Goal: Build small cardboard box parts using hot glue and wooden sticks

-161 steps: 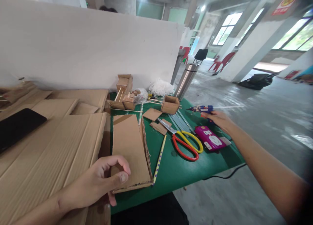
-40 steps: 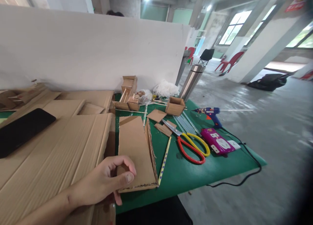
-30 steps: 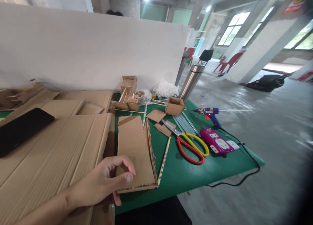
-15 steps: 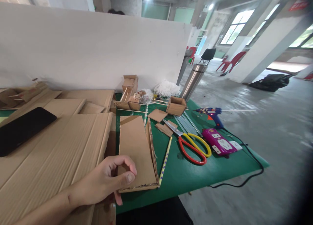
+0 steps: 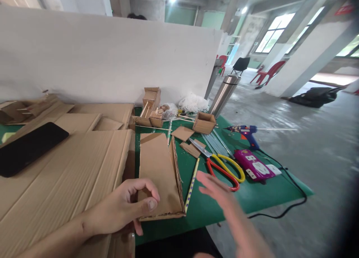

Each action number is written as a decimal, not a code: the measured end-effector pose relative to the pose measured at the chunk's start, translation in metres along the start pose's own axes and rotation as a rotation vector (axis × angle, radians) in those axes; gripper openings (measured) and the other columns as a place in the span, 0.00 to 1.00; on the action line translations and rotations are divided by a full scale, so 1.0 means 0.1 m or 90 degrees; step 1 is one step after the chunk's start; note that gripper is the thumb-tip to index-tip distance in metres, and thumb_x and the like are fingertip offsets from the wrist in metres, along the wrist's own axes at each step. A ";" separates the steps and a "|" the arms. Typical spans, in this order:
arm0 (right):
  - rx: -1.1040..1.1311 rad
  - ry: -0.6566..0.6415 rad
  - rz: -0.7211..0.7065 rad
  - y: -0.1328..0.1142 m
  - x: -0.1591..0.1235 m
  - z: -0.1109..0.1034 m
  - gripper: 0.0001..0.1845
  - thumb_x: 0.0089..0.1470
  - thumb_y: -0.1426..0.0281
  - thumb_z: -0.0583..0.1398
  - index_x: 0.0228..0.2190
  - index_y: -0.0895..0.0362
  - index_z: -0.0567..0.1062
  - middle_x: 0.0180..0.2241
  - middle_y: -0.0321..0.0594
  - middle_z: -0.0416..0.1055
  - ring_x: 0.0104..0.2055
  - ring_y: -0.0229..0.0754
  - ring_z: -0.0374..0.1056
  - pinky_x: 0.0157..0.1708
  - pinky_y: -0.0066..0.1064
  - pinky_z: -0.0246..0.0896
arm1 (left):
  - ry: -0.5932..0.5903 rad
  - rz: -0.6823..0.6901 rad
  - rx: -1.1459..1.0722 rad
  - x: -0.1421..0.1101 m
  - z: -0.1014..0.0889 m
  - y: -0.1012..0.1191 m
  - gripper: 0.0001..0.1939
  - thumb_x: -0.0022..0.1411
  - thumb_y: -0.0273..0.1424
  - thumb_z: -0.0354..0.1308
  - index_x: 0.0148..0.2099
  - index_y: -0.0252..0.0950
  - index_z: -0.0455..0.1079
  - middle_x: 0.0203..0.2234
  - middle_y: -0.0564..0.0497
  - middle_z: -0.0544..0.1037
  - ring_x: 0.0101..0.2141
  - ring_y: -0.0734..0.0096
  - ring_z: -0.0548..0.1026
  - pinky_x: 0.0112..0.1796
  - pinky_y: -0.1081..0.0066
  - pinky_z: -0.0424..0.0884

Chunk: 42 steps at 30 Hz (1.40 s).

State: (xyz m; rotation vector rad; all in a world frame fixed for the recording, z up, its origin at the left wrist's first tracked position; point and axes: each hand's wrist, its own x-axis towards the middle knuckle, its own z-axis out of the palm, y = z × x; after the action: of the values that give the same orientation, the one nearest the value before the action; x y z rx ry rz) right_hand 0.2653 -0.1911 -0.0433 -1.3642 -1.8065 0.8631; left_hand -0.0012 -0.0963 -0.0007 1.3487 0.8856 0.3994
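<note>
My left hand [image 5: 137,203] lies over the near left corner of a shallow cardboard tray [image 5: 157,168]. Its thumb and index finger curl into a ring with nothing visible between them, and one fingertip shows below the tray's near edge. My right hand [image 5: 218,194] is blurred, fingers stretched out and empty, above the green table to the tray's right. Close to those fingertips lies a yellow dotted stick [image 5: 192,185] along the tray's right side. Scissors [image 5: 221,168] with one red and one yellow handle rest just beyond, their blades over small cardboard pieces [image 5: 190,149].
Large cardboard sheets [image 5: 70,168] cover the left, with a black phone [image 5: 33,147] on top. At the back are a small cardboard box [image 5: 204,123], a cardboard model [image 5: 150,108] and a steel flask [image 5: 224,95]. A glue gun [image 5: 246,132] and purple power strip [image 5: 255,166] are right.
My right hand has come into view from the lower right, reaching toward the dotted stick and scissors. The left hand keeps its pose at the tray. The view has shifted slightly.
</note>
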 end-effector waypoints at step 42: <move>0.317 -0.069 0.034 -0.07 0.51 0.36 0.37 0.55 0.61 0.66 0.62 0.45 0.59 0.63 0.40 0.62 0.64 0.48 0.60 0.62 0.41 0.56 | 0.011 0.004 0.017 0.02 -0.01 -0.02 0.25 0.56 0.55 0.61 0.36 0.36 0.68 0.23 0.59 0.62 0.19 0.83 0.64 0.19 0.80 0.72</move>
State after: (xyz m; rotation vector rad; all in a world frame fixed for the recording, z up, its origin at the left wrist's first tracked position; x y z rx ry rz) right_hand 0.2215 -0.1464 -0.0498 -1.0608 -1.4962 1.3306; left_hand -0.0010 -0.0946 -0.0028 1.3747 0.9037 0.4050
